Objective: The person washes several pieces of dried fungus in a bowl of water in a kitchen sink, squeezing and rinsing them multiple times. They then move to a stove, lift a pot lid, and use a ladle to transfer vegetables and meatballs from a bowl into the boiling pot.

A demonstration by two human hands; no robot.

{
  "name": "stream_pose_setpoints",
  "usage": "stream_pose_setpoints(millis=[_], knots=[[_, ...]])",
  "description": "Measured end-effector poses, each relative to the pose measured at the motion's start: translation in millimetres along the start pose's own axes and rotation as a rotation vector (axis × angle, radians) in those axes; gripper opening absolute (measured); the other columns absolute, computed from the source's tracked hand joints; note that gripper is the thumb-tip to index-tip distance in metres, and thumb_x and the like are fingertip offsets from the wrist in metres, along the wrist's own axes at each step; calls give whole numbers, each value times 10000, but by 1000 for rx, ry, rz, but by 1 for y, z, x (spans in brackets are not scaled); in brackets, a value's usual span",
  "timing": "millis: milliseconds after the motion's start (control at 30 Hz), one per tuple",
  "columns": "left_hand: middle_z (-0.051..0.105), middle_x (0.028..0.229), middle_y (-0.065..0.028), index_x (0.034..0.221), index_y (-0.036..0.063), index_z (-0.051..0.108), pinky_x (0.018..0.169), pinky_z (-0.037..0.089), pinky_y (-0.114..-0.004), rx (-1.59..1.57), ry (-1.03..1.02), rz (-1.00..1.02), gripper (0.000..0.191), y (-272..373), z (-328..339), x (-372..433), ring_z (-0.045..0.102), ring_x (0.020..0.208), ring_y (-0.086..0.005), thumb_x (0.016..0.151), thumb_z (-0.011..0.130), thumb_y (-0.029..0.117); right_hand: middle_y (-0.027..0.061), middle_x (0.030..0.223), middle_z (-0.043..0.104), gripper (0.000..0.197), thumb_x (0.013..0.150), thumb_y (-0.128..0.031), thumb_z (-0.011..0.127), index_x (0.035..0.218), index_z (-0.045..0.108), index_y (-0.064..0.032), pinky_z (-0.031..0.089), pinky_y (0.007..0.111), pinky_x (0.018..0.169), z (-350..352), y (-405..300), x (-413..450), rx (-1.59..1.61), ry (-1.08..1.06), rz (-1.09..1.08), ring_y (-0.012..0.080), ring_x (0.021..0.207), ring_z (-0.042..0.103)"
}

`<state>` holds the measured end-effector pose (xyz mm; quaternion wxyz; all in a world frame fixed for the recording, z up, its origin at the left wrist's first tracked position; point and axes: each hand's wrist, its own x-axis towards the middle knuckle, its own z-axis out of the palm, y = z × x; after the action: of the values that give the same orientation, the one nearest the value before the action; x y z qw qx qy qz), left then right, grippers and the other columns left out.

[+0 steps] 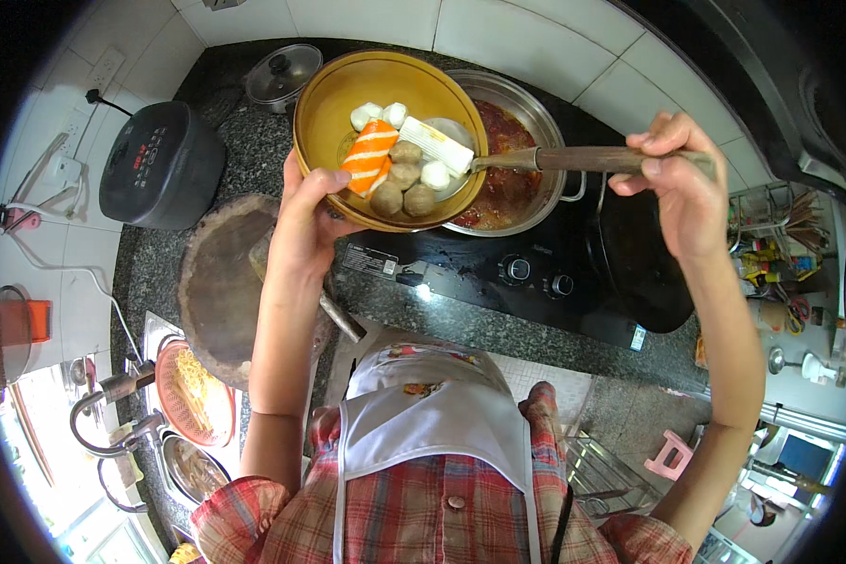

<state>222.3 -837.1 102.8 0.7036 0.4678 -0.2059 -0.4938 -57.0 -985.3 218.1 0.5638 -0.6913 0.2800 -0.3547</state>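
My left hand (pixel 310 201) grips the near left rim of a yellow-brown bowl (pixel 416 81), thumb over the edge. Inside lie an orange-and-white striped piece (pixel 370 158), several brown balls (pixel 403 176), white balls (pixel 435 175) and a white ridged stick (pixel 436 144). My right hand (pixel 680 173) is closed around the wooden handle of a metal cooking utensil (pixel 571 159). Its head reaches into the bowl, partly hidden by the food; ladle or spatula, I cannot tell. The bowl is held up and covers part of a steel pot (pixel 560 134) of red broth (pixel 507 201).
Below the pot spreads a black cooktop (pixel 458 261) with two knobs; a black wok (pixel 641 268) sits right. Leftward are a round wooden chopping board (pixel 225 282) with a cleaver (pixel 342 317) on it, a rice cooker (pixel 162 166), a lidded pot (pixel 282 74) and a red basket (pixel 218 426) of noodle-like strands.
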Motion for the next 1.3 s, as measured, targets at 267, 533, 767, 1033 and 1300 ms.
stream_pose_setpoints(millis=[267, 533, 767, 1033, 1300], knots=[[441, 1245, -161, 1337, 106, 238, 754, 549, -509, -131, 11, -109, 695, -7, -10, 5, 507, 1122, -321, 720, 544, 199, 101, 883, 526, 79, 719, 36, 503, 789, 516, 3, 586, 419, 697, 30, 73, -23, 521, 193, 141, 226, 881, 578], [404, 1275, -147, 1352, 113, 231, 772, 545, -509, -177, -26, -42, 707, -6, -7, 4, 508, 1113, -313, 717, 538, 161, 104, 891, 526, 113, 711, 70, 505, 793, 526, -6, 581, 421, 698, 45, 71, -17, 507, 246, 5, 228, 858, 575], [435, 1288, -195, 1337, 23, 313, 859, 478, -540, -135, 79, -78, 679, -1, -13, 6, 494, 1132, -368, 741, 530, 266, 108, 879, 525, 97, 708, 59, 517, 777, 525, -8, 586, 427, 680, 40, 55, -23, 434, 218, -65, 228, 818, 581], [415, 1260, -172, 1303, 105, 286, 779, 516, -555, -255, 41, -44, 636, -1, -42, 6, 515, 1084, -359, 735, 547, 222, 122, 901, 526, 103, 716, 5, 548, 818, 541, -6, 589, 435, 677, 12, 25, -32, 399, 273, -161, 259, 875, 589], [440, 1246, -239, 1278, -57, 305, 802, 517, -548, -241, 180, 83, 602, 20, -61, -22, 525, 1069, -399, 776, 515, 201, 124, 908, 521, 106, 724, 19, 534, 828, 536, -1, 588, 432, 681, -18, 37, -64, 242, 411, -210, 254, 901, 577]])
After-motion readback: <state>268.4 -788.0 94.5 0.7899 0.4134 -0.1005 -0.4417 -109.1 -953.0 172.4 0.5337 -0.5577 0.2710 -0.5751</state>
